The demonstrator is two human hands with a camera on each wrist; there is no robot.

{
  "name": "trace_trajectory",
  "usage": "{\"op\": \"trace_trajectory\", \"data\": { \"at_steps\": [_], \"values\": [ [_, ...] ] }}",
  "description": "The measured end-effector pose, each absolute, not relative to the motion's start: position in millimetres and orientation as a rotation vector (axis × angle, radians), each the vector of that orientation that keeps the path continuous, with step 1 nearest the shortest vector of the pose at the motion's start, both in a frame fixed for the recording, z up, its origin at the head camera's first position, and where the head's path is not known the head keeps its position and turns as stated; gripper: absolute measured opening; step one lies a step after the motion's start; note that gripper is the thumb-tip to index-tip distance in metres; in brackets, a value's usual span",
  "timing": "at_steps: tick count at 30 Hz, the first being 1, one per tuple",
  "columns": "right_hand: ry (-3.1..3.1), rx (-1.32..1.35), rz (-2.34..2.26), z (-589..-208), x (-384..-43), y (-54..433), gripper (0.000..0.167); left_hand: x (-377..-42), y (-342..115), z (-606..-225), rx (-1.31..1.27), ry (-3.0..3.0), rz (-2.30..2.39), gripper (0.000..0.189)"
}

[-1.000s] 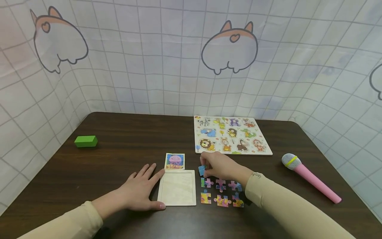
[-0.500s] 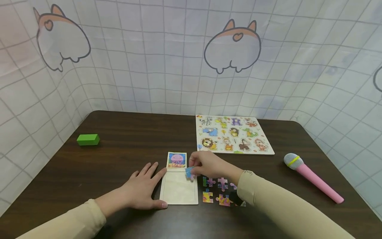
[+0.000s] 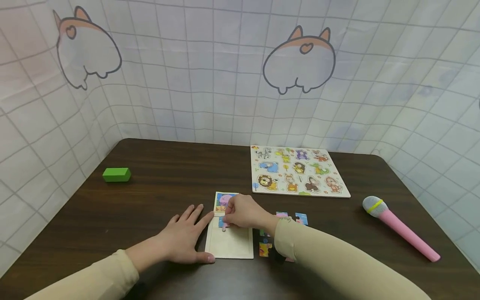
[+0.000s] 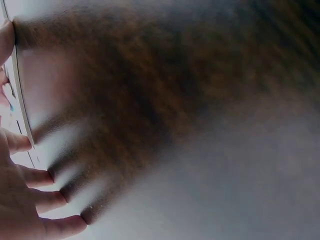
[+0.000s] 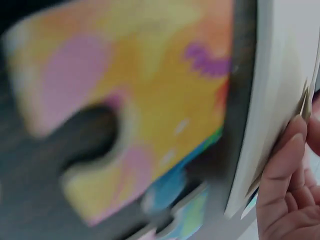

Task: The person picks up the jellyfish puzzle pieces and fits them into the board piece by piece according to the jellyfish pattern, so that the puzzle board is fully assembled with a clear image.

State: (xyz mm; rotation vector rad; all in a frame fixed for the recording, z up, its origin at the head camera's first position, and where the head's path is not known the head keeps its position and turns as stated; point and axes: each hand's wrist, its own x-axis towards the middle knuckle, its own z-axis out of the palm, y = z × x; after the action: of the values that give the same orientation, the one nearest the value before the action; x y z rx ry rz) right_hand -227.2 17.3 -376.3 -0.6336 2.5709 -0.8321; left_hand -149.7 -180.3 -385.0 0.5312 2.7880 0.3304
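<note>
My right hand (image 3: 245, 211) pinches a blue and pink puzzle piece (image 3: 223, 222) between thumb and fingers. That piece is at the upper left part of a pale wooden puzzle tray (image 3: 230, 248); whether it lies flat there, I cannot tell. The left hand (image 3: 183, 241) rests with spread fingers on the tabletop, thumb and index finger touching the tray's left edge. Behind the tray lies a small jellyfish picture card (image 3: 221, 200), partly covered by the right hand. Loose puzzle pieces (image 3: 264, 250) lie to the right, several hidden under the right forearm; a yellow piece (image 5: 170, 85) looms close in the right wrist view.
An animal puzzle board (image 3: 296, 171) lies at the back right of the dark wooden table (image 3: 180, 166). Farther right is a pink toy microphone (image 3: 401, 229). A green block (image 3: 117, 175) sits at the far left. Patterned cloth (image 3: 210, 75) hangs behind the table.
The right hand has carried the blue and pink puzzle piece leftward from among the loose pieces to the tray's upper left. My left hand stays at the tray's edge.
</note>
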Motion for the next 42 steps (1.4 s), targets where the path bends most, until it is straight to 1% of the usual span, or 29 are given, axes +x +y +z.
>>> {"op": "trace_trajectory", "data": {
  "at_steps": [6, 12, 21, 34, 42],
  "values": [
    [2.61, -0.624, -0.811, -380.1, -225.0, 3.6, 0.023, -147.9, -180.1, -383.9, 0.536, 2.794, 0.342, 0.112],
    [2.646, -0.628, -0.776, -381.2, -223.9, -2.5, 0.024, -147.1, -180.4, -384.2, 0.535, 2.808, 0.339, 0.112],
    [2.652, -0.655, -0.764, -376.6, -223.6, 3.5, 0.022, -147.6, -179.3, -383.1, 0.529, 2.802, 0.326, 0.112],
    [2.636, -0.684, -0.683, -375.5, -224.8, 9.6, 0.028, -148.8, -179.3, -382.7, 0.525, 2.795, 0.322, 0.111],
    [2.636, -0.667, -0.674, -374.6, -222.3, 9.5, 0.027, -148.2, -180.9, -385.0, 0.551, 2.8, 0.323, 0.104]
  ]
}}
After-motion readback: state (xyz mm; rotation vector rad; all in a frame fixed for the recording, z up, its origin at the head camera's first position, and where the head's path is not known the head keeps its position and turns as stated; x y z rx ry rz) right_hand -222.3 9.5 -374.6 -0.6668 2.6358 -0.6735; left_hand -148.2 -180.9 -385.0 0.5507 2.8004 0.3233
